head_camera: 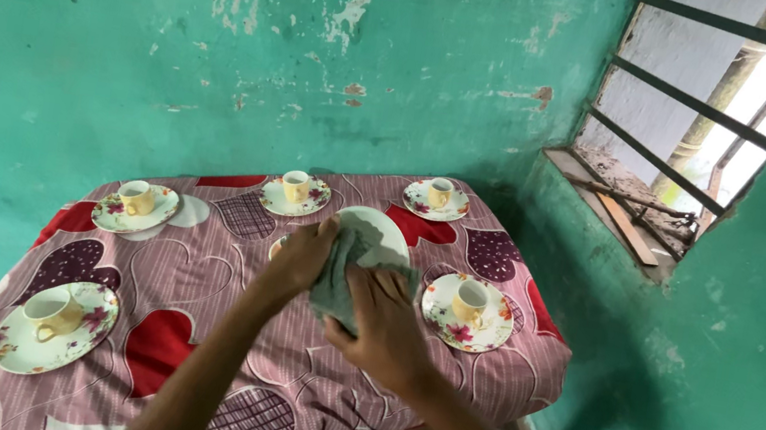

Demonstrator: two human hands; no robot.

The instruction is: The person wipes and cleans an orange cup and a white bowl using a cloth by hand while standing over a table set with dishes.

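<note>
My left hand (pixel 301 258) grips the left edge of a pale green plate (pixel 378 235), held tilted above the table. My right hand (pixel 386 327) presses a grey-green cloth (pixel 340 285) against the plate's lower face. Both hands hover over the middle of a table covered in a mauve cloth with red and purple hearts (pixel 190 287). A cream cup (pixel 276 248) peeks out from behind my left hand.
Several flowered plates, each with a cream cup, ring the table: front left (pixel 55 326), back left (pixel 136 207), back middle (pixel 295 195), back right (pixel 436 199), right (pixel 468 312). Green walls stand close behind and right. A barred window (pixel 713 103) is upper right.
</note>
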